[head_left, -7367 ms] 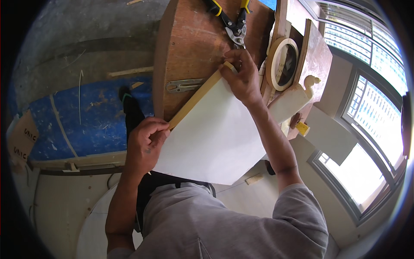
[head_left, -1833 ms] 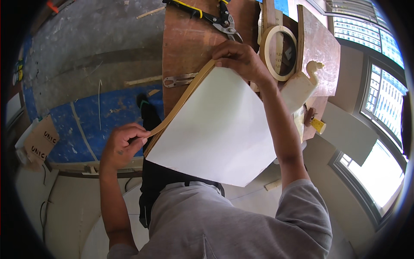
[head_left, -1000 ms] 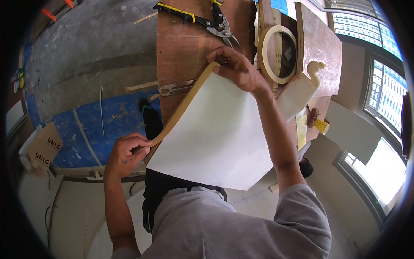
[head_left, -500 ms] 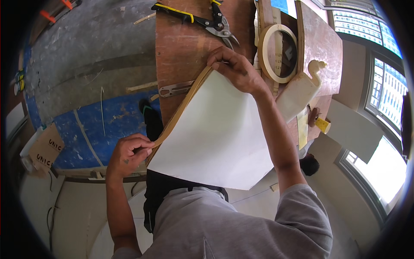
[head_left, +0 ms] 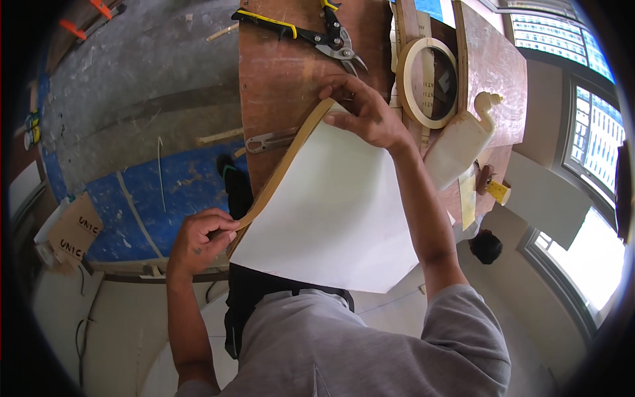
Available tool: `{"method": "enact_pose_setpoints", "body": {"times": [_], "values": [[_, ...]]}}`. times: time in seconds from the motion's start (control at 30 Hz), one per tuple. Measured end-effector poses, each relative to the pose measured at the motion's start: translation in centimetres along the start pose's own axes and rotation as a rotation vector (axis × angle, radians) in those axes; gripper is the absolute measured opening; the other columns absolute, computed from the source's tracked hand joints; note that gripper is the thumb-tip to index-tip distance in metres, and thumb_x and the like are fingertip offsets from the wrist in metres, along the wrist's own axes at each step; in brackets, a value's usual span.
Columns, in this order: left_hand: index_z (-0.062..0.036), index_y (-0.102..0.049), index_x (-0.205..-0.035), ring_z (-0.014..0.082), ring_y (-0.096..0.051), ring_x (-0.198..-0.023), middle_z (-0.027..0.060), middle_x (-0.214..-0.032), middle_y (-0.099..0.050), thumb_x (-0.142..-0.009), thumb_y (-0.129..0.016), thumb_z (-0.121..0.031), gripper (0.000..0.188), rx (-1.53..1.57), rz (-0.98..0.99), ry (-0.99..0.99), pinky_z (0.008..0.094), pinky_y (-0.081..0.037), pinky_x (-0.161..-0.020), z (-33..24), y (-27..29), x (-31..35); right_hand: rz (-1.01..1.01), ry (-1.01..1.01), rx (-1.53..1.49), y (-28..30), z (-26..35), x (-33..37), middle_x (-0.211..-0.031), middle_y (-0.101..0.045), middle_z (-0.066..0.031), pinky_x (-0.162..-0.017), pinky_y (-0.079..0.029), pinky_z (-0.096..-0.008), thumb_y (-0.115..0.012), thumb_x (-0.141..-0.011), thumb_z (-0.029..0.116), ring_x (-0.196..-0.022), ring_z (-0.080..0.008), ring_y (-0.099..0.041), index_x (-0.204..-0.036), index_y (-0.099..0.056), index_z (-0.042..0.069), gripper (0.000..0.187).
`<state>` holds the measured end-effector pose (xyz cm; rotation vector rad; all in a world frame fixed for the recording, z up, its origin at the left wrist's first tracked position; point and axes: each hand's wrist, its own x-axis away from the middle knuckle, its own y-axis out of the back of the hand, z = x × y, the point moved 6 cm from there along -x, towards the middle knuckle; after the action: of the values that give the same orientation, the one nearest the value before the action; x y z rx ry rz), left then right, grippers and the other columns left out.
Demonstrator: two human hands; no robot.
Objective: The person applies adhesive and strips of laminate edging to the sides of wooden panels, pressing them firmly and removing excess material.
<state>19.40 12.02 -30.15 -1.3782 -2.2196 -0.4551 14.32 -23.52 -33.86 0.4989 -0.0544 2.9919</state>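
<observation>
A white panel (head_left: pixel 324 205) with a curved edge is held tilted over the workbench's near end, in front of my body. Along that edge runs a thin tan edging strip (head_left: pixel 281 165). My left hand (head_left: pixel 202 241) pinches the strip's near end between thumb and fingers, just off the panel's corner. At the far corner my right hand (head_left: pixel 364 112) spans the edge, its thumb on the white face and its fingers over the strip; the fingertips are partly hidden. A flat slotted metal tool (head_left: pixel 270 140) lies partly under the panel. Beyond my right hand lie yellow-and-black snips (head_left: pixel 337 43).
On the wooden workbench (head_left: pixel 284 79) are a roll of masking tape (head_left: pixel 408 83), a white plastic bottle (head_left: pixel 460 149) and a small yellow object (head_left: pixel 498 192). Blue sheeting (head_left: pixel 145 212) covers floor at left. Another person's head (head_left: pixel 486 246) shows low at right.
My right thumb has moved off the strip onto the panel's white face, and the fingers have spread a little. My left hand keeps its pinch, shifting slightly in view.
</observation>
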Motion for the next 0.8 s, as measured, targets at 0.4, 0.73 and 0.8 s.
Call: {"method": "enact_pose_setpoints", "body": {"times": [0.4, 0.73, 0.8], "values": [[-0.0024, -0.06, -0.125, 0.0179, -0.061, -0.076, 0.009, -0.083, -0.061, -0.09, -0.059, 0.002, 0.034, -0.256, -0.05, 0.135, 0.0338, -0.052, -0.071, -2.4, 3.5, -0.3, -0.028, -0.035, 0.173, -0.3, 0.1, -0.4, -0.119, -0.064, -0.0036, -0.109, -0.048, -0.0326, -0.082, -0.091, 0.006, -0.121, -0.0152, -0.061, -0.123, -0.066, 0.003, 0.035], [-0.0106, -0.045, -0.155, 0.0203, -0.057, -0.068, 0.008, -0.076, -0.058, -0.091, -0.076, -0.018, 0.072, -0.398, 0.056, 0.39, 0.0371, -0.049, -0.067, -6.0, -2.2, -7.1, -0.106, 0.006, 0.092, -0.4, -0.3, -0.6, -0.113, -0.068, -0.0032, -0.099, -0.052, -0.0316, -0.084, -0.086, 0.005, -0.111, -0.0163, -0.065, -0.113, -0.072, 0.004, 0.029], [-0.0082, -0.054, -0.148, 0.0216, -0.055, -0.067, 0.0081, -0.074, -0.057, -0.091, -0.079, -0.028, 0.065, -0.522, -0.04, 0.127, 0.038, -0.048, -0.066, -3.8, -1.9, -7.7, -0.07, -0.021, 0.135, -0.4, -0.1, -0.5, -0.116, -0.066, -0.0027, -0.103, -0.049, -0.0301, -0.082, -0.09, 0.006, -0.114, -0.0137, -0.062, -0.118, -0.068, 0.003, 0.032]]}}
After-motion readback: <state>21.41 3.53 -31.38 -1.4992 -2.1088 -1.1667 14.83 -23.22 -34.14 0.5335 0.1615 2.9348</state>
